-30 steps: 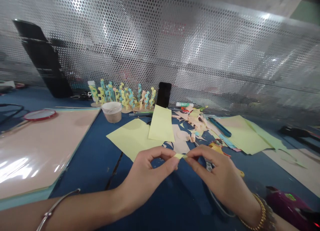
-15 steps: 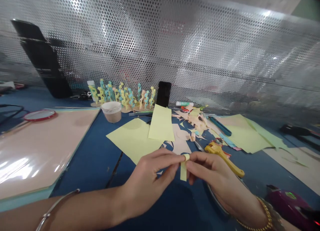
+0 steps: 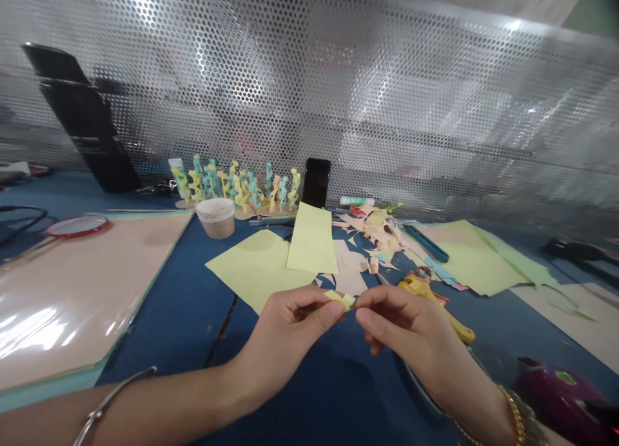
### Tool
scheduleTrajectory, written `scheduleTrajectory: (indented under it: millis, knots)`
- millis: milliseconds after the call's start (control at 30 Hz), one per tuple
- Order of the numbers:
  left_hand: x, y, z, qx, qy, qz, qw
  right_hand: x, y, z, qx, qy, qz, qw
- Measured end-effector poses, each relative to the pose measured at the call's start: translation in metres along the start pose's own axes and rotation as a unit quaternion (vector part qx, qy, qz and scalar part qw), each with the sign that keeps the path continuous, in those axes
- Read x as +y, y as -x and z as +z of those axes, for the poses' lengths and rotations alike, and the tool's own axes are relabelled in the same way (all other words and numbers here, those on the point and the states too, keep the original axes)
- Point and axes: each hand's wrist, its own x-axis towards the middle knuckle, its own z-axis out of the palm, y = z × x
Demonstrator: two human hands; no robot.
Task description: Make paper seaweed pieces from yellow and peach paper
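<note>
Thumb and forefinger of the left hand [image 3: 285,343] pinch a folded yellow paper strip [image 3: 343,299] above a blue table [image 3: 184,298]; whether the right hand [image 3: 418,336] grips its end is unclear. Likely feather-light and easily creased, it suits a gentle edge hold.

Glare on pink sheet [image 3: 104,275]; perforated panel [image 3: 309,91] bright-spotted, hazy.

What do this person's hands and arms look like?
The left hand is ungloved, with a thin, silver-coloured bangle above the wrist. The right hand, also ungloved, has a gold-coloured bracelet beside a darker band. No sleeves show.
</note>
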Motion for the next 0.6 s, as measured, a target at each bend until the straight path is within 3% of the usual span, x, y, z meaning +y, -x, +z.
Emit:
scheduleTrajectory:
  millis: [233, 367, 600]
  knots:
    - [-0.0014, 0.0009, 0.0023, 0.025, 0.005, 0.007, 1.0, -0.0022, 0.0019, 0.0018, 0.026, 0.037, -0.019, 0.999]
    - [-0.0004, 0.0028, 0.0019, 0.032, -0.023, 0.011, 0.999, -0.0027, 0.0051, 0.0028, 0.049, 0.093, -0.068, 0.992]
    - [-0.0005, 0.0049, 0.0017, 0.008, -0.035, 0.072, 0.997, -0.0037, 0.0065, 0.0024, 0.076, 0.141, -0.136, 0.978]
